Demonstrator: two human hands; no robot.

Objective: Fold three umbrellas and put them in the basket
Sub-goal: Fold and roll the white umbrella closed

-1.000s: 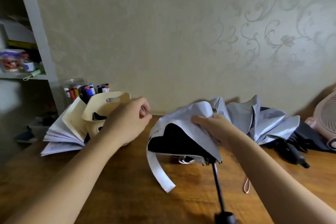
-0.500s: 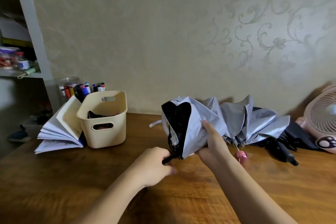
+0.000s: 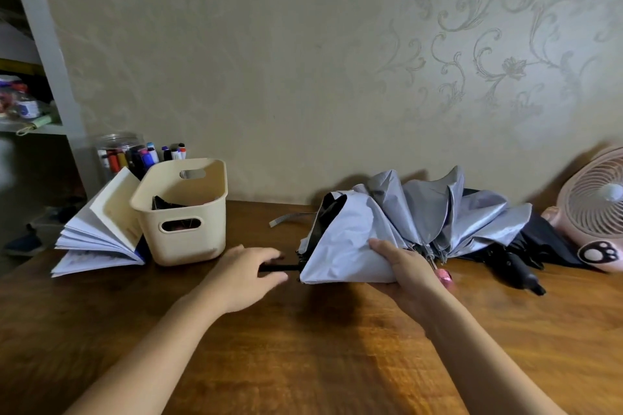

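Note:
A pale grey umbrella with black lining lies sideways just above the table, its black shaft pointing left. My left hand grips that shaft close to the canopy's edge. My right hand holds the bunched canopy from the right side. The cream basket stands to the left with something dark, partly hidden, inside it. Behind my right hand a silver umbrella with a pink handle lies half collapsed. A black umbrella lies to its right.
An open book leans against the basket's left side, and a jar of markers stands behind it. A pink fan sits at the far right. A shelf unit rises at the left. The wooden table stretches toward me.
The pale grey umbrella has swung from shaft-toward-me to lying sideways, lower. My left hand came away from the basket and took the shaft. My right hand kept its hold on the canopy.

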